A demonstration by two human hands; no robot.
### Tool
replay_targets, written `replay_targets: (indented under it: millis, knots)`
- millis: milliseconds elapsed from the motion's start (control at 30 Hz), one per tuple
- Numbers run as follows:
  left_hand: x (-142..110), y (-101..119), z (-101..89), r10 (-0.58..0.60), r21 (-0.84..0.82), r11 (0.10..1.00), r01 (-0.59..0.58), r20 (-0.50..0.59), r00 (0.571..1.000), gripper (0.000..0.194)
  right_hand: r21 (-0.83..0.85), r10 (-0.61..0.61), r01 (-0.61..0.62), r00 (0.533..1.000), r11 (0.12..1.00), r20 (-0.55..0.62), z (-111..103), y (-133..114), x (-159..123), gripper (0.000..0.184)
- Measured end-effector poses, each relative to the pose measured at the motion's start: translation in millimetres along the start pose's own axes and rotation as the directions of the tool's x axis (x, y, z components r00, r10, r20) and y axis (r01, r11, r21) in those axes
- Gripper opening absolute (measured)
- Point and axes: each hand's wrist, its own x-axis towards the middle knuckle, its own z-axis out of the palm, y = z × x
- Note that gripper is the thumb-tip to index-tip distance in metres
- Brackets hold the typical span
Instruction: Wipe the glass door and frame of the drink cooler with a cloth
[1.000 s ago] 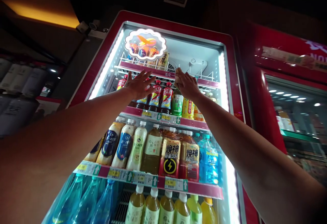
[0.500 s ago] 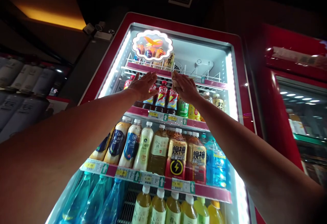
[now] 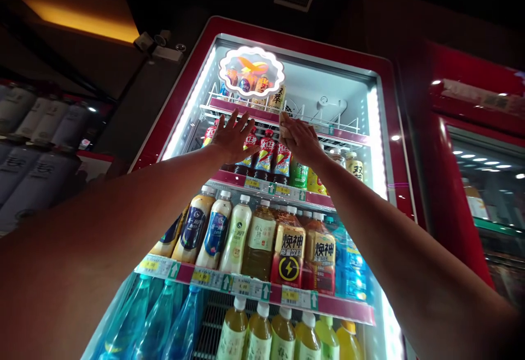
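Note:
My left hand (image 3: 233, 140) is raised in front of the fridge's glass door (image 3: 328, 89), fingers spread, holding nothing. It seems to rest on the glass. Beside it, my right hand (image 3: 301, 137) presses a small pale cloth (image 3: 284, 125) against the door, with the cloth showing past its left side. Much of the cloth is hidden under the fingers. Behind the glass, level with my hands, stand red-labelled bottles (image 3: 266, 151) and a green-labelled bottle (image 3: 298, 174).
The fridge has a red frame (image 3: 295, 40) and a glowing cloud-shaped sign (image 3: 251, 71) at its upper left. Lower shelves hold several bottles (image 3: 289, 250). Another red fridge (image 3: 459, 146) stands at the right; white containers (image 3: 33, 171) are stacked at the left.
My left hand's fingers have spread wider apart. The right hand stays on the cloth at nearly the same spot on the door. The whole view has shifted slightly.

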Motion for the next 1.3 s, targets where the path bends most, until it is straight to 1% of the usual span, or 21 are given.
replay_targets:
  millis: [67, 200, 267, 333, 400, 500, 667, 733, 833, 967, 1000, 1067, 1133, 1167, 1233, 1300]
  knots:
    - [-1, -1, 0.6, -0.007, -0.019, 1.0, 0.007, -0.006, 1.0, 0.093, 0.0, 0.008, -0.008, 1.0, 1.0, -0.023, 1, -1, 1, 0.062]
    - [-2, -10, -2.7, 0.01, -0.031, 0.999, -0.009, 0.019, 1.0, 0.097, 0.023, 0.126, -0.125, 0.989, 0.992, -0.071, 11, -2, 14, 0.062]
    - [-5, -16, -6.1, 0.025, -0.024, 0.999, -0.024, 0.033, 0.999, 0.099, 0.022, 0.157, -0.156, 0.984, 0.988, -0.081, 15, -6, 19, 0.062]
    - [-9, -22, -9.3, 0.034, -0.01, 0.999, -0.034, 0.039, 0.999, 0.099, -0.002, 0.14, -0.14, 0.988, 0.99, -0.068, 16, -10, 19, 0.062]
    - [-13, -28, -11.4, 0.035, 0.004, 0.999, -0.035, 0.043, 0.998, 0.098, -0.023, 0.09, -0.091, 0.995, 0.996, -0.042, 14, -15, 15, 0.062]
    - [-18, -37, -12.0, 0.012, 0.018, 1.0, -0.013, 0.055, 0.998, 0.096, -0.023, 0.047, -0.048, 0.998, 0.999, -0.029, 12, -20, 11, 0.061]
    - [-25, -57, -11.4, -0.032, 0.053, 0.998, 0.028, 0.066, 0.997, 0.095, 0.027, 0.141, -0.139, 0.984, 0.99, -0.107, 22, -24, 28, 0.059]
    - [-28, -64, -12.3, -0.051, 0.053, 0.997, 0.048, 0.065, 0.997, 0.094, 0.041, 0.158, -0.154, 0.979, 0.987, -0.132, 26, -26, 35, 0.058]
    - [-34, -69, -14.3, -0.085, 0.045, 0.996, 0.083, 0.066, 0.994, 0.094, 0.054, 0.123, -0.118, 0.987, 0.992, -0.108, 26, -28, 34, 0.057]
    - [-36, -69, -16.6, -0.094, 0.044, 0.995, 0.092, 0.064, 0.993, 0.094, 0.085, 0.002, 0.002, 0.999, 0.996, -0.051, 20, -29, 29, 0.054]
    - [-36, -69, -17.3, -0.093, 0.049, 0.995, 0.09, 0.069, 0.993, 0.095, 0.092, 0.001, 0.004, 0.999, 0.996, -0.055, 20, -30, 31, 0.054]
    - [-35, -70, -18.7, -0.087, 0.058, 0.995, 0.083, 0.077, 0.993, 0.096, 0.096, 0.045, -0.037, 0.996, 0.995, -0.077, 22, -33, 38, 0.056]
    - [-34, -72, -19.9, -0.083, 0.063, 0.995, 0.078, 0.081, 0.993, 0.097, 0.084, 0.09, -0.081, 0.991, 0.993, -0.099, 26, -40, 46, 0.059]
    - [-34, -73, -20.2, -0.083, 0.066, 0.995, 0.077, 0.081, 0.993, 0.097, 0.076, 0.094, -0.086, 0.99, 0.993, -0.103, 28, -44, 49, 0.059]
    - [-34, -77, -19.9, -0.085, 0.079, 0.994, 0.079, 0.081, 0.993, 0.095, 0.067, 0.059, -0.053, 0.994, 0.996, -0.096, 30, -52, 51, 0.06]
    - [-35, -80, -18.5, -0.082, 0.092, 0.993, 0.076, 0.066, 0.994, 0.094, 0.074, -0.014, 0.02, 0.997, 0.997, -0.08, 29, -57, 47, 0.058]
